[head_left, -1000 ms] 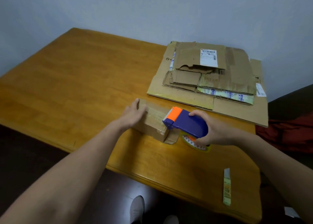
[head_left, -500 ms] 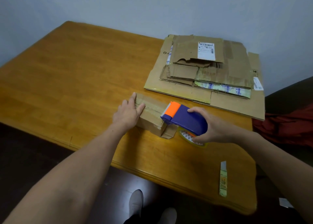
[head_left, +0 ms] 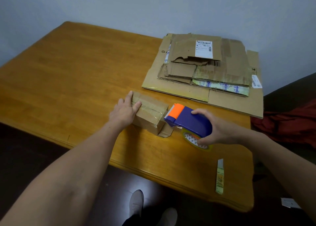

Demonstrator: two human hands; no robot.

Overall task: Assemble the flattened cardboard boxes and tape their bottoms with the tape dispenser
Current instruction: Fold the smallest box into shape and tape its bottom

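Observation:
A small assembled cardboard box (head_left: 151,116) stands on the wooden table (head_left: 71,75), with clear tape running along its top seam. My left hand (head_left: 125,109) lies flat on the box's left end, fingers straight, pressing on the tape. My right hand (head_left: 216,128) grips a purple and orange tape dispenser (head_left: 186,119). Its orange head sits just off the box's right edge, and a strip of tape still joins it to the box. A stack of flattened cardboard boxes (head_left: 205,71) lies at the table's far right.
A narrow utility knife (head_left: 220,176) lies near the table's front right edge. A red cloth (head_left: 289,121) sits on dark furniture to the right of the table. My shoes (head_left: 136,201) show below the table's front edge. The wall stands close behind.
My right hand has pulled the dispenser rightward, off the box's top and past its right edge. My left hand has stayed on the box, its fingers lying flatter over the tape.

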